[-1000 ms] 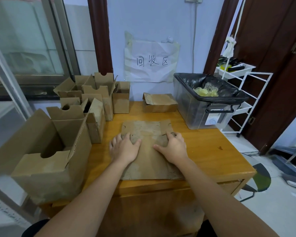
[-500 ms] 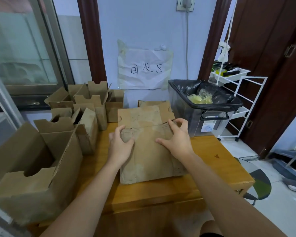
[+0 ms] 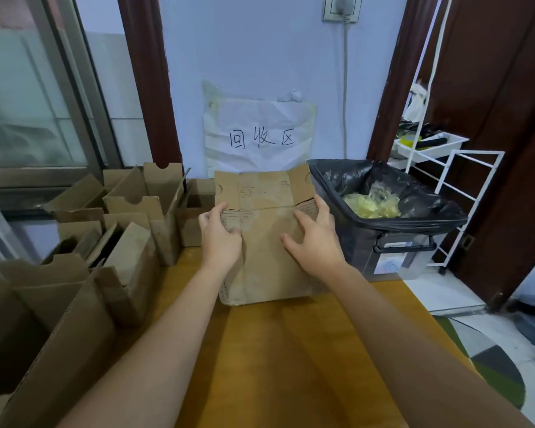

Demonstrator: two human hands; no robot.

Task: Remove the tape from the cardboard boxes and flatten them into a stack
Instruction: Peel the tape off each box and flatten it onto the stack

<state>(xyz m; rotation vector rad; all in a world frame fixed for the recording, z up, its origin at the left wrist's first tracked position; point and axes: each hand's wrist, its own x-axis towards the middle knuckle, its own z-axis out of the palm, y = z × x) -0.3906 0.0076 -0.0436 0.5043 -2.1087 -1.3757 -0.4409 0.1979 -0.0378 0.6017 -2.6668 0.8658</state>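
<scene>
— Where the wooden surface (image 3: 306,350) meets the pale blue wall, what stands there?

— A creased paper sign (image 3: 260,134) with handwritten characters, a clear bin lined with a black bag (image 3: 383,217) holding crumpled yellowish tape (image 3: 371,205), and a white wire rack (image 3: 445,186) by a dark door.

— And the cardboard?

— Open boxes (image 3: 130,230), dull brown and scuffed, crowd the left side. One flattened box (image 3: 269,242) is tilted up at the far middle, its lower edge near the surface.

— The grip?

— Left hand (image 3: 220,239) pinches its left edge, thumb in front; right hand (image 3: 315,239) curls round the right edge.
</scene>
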